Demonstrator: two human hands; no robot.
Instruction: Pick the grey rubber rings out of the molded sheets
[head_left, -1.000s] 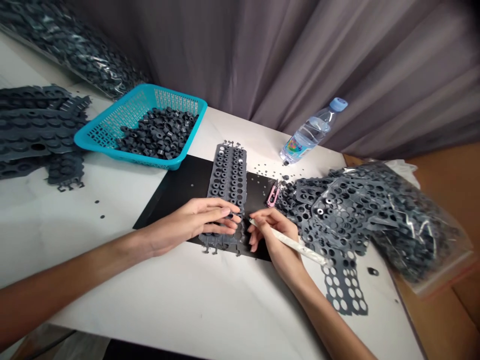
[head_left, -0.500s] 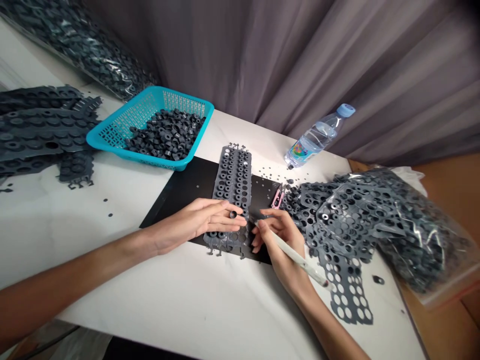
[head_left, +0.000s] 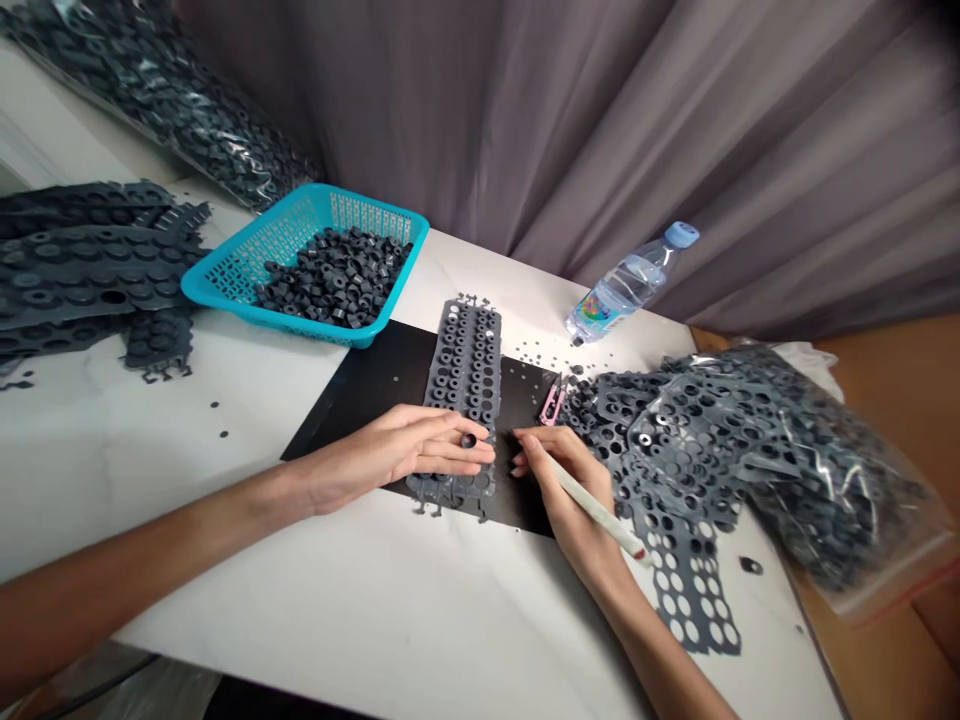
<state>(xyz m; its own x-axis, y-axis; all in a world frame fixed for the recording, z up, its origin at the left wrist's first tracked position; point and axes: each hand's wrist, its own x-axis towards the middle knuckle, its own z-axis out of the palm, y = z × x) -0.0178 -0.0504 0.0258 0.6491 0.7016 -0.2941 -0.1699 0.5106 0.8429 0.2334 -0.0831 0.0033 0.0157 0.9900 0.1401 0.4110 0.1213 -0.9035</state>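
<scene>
A grey rubber sheet (head_left: 466, 370) studded with small rings lies lengthwise on a black mat (head_left: 360, 395). My left hand (head_left: 397, 450) rests flat on the sheet's near end, fingers stretched out, with a loose black ring (head_left: 468, 440) sitting on its fingers. My right hand (head_left: 559, 475) is closed like a pen grip around a white stick tool (head_left: 600, 513), whose tip meets the sheet's right edge near the left fingertips.
A teal basket (head_left: 247, 275) holding several loose rings stands at the back left. Stacked grey sheets (head_left: 82, 265) lie far left, punched-out sheets (head_left: 675, 440) and a plastic bag (head_left: 840, 480) at right. A water bottle (head_left: 626, 283) lies behind; pink clippers (head_left: 553, 402) sit on the mat.
My right hand has shifted a little toward the sheet's edge. A loose ring now sits on my left fingers. The camera view has drifted slightly.
</scene>
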